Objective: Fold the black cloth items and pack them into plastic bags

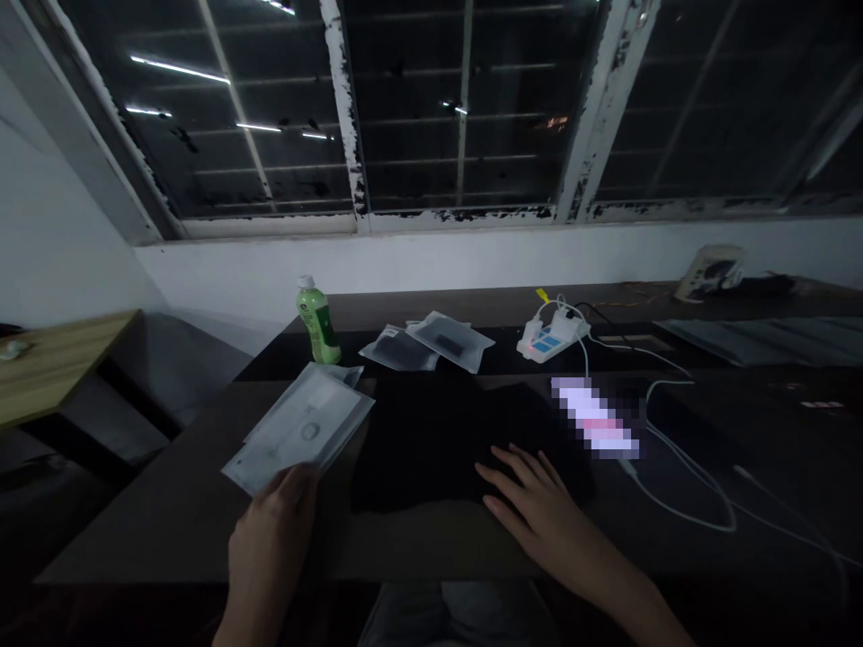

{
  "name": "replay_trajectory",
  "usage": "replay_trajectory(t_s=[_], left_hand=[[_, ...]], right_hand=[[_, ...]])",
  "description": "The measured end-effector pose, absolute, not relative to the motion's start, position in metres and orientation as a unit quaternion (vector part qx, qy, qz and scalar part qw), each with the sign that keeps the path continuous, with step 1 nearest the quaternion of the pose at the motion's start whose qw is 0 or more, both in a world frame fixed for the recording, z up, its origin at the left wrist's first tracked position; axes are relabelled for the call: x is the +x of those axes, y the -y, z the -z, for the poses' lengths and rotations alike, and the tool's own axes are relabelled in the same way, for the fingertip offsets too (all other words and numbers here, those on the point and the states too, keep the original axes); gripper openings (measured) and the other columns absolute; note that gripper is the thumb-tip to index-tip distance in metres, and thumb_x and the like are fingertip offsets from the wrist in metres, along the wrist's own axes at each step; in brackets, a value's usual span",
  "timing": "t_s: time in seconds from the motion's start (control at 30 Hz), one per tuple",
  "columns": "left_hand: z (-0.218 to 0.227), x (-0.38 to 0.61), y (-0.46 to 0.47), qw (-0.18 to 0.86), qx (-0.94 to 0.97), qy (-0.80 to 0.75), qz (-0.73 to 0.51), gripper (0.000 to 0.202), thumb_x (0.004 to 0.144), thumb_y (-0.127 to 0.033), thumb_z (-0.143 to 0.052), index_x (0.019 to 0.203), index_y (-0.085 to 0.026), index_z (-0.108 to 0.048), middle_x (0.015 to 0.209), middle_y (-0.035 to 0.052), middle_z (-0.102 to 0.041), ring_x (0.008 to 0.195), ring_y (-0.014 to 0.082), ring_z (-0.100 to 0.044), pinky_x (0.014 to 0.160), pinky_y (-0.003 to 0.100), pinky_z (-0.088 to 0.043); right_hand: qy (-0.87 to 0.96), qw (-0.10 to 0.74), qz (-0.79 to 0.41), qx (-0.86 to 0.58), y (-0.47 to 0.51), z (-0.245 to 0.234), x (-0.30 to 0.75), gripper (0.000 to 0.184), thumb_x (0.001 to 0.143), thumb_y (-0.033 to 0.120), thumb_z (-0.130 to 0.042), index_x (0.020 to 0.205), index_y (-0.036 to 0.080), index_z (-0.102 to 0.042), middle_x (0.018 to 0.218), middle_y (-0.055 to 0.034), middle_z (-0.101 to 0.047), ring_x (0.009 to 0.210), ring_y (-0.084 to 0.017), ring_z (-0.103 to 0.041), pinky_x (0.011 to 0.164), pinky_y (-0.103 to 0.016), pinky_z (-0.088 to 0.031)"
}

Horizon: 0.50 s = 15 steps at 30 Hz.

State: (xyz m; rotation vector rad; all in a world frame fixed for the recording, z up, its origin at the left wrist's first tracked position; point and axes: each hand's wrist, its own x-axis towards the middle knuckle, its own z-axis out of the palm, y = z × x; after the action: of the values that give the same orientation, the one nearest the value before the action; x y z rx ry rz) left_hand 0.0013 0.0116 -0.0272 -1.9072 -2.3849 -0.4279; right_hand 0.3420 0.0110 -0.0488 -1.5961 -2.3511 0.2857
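My left hand (273, 517) is closed, its fingers curled at the near edge of a frosted plastic bag (324, 404), which lies over other similar bags on the left of the table. A dark folded cloth (424, 440), probably a garment, is spread in front of me. On its right part rests my right hand (532, 499), palm down with the fingers spread and nothing held. Behind the cloth lie more frosted bags (451, 340) with something dark inside.
A green drink bottle (319, 323) stands behind the left bags. At the back right sit a white power strip (549, 340) and a small box (709, 272). A blurred-out phone (593, 418) and white cables (701, 517) lie right of the cloth.
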Motion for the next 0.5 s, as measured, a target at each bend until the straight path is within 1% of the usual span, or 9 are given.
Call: replay_trajectory(t_s=[0.07,0.2,0.27,0.37,0.43,0.5], left_hand=[[0.025,0.003,-0.011,0.022,-0.599,0.79,0.125,0.033,0.099,-0.041,-0.036,0.104,-0.029,-0.066,0.109,0.0052,-0.073,0.08,0.0281,-0.071,0.057,0.031,-0.042],[0.024,0.005,-0.017,0.044,-0.579,0.808,0.099,0.033,0.099,-0.04,-0.034,0.106,-0.027,-0.064,0.095,0.0076,-0.076,0.075,0.0293,-0.07,0.056,0.03,-0.04],[0.024,0.007,-0.022,0.057,-0.584,0.803,0.099,0.032,0.099,-0.039,-0.035,0.107,-0.025,-0.062,0.095,0.0079,-0.075,0.074,0.0283,-0.07,0.056,0.03,-0.04],[0.023,0.012,-0.031,0.066,-0.604,0.787,0.104,0.03,0.1,-0.037,-0.035,0.107,-0.025,-0.061,0.102,0.0076,-0.074,0.073,0.0269,-0.07,0.055,0.03,-0.041],[0.022,0.018,-0.037,0.068,-0.624,0.769,0.118,0.029,0.1,-0.036,-0.035,0.106,-0.025,-0.062,0.106,0.007,-0.073,0.077,0.0265,-0.07,0.057,0.03,-0.043],[0.022,0.023,-0.042,0.071,-0.65,0.745,0.132,0.029,0.1,-0.036,-0.036,0.103,-0.025,-0.063,0.106,0.0065,-0.071,0.084,0.0267,-0.07,0.062,0.031,-0.047]], right_hand=[[0.815,0.148,-0.098,-0.552,-0.011,0.049,0.343,0.046,0.101,0.052,-0.034,0.139,0.034,-0.052,0.15,-0.0043,-0.046,0.143,-0.03,-0.033,0.115,-0.061,-0.024],[0.813,0.143,-0.106,-0.555,-0.009,0.047,0.342,0.047,0.101,0.051,-0.034,0.14,0.033,-0.052,0.151,-0.0046,-0.044,0.143,-0.029,-0.032,0.116,-0.06,-0.023],[0.811,0.14,-0.109,-0.557,-0.009,0.046,0.341,0.047,0.101,0.051,-0.033,0.141,0.033,-0.051,0.152,-0.0046,-0.043,0.144,-0.029,-0.03,0.117,-0.06,-0.022],[0.811,0.139,-0.107,-0.559,-0.009,0.047,0.34,0.048,0.101,0.052,-0.033,0.141,0.033,-0.051,0.152,-0.0042,-0.043,0.144,-0.029,-0.03,0.117,-0.06,-0.021],[0.811,0.138,-0.104,-0.559,-0.009,0.048,0.34,0.048,0.101,0.052,-0.032,0.141,0.033,-0.05,0.152,-0.0038,-0.043,0.145,-0.029,-0.029,0.117,-0.06,-0.022],[0.811,0.136,-0.103,-0.56,-0.009,0.049,0.34,0.048,0.101,0.052,-0.032,0.142,0.033,-0.05,0.153,-0.0038,-0.042,0.145,-0.029,-0.029,0.117,-0.06,-0.022]])
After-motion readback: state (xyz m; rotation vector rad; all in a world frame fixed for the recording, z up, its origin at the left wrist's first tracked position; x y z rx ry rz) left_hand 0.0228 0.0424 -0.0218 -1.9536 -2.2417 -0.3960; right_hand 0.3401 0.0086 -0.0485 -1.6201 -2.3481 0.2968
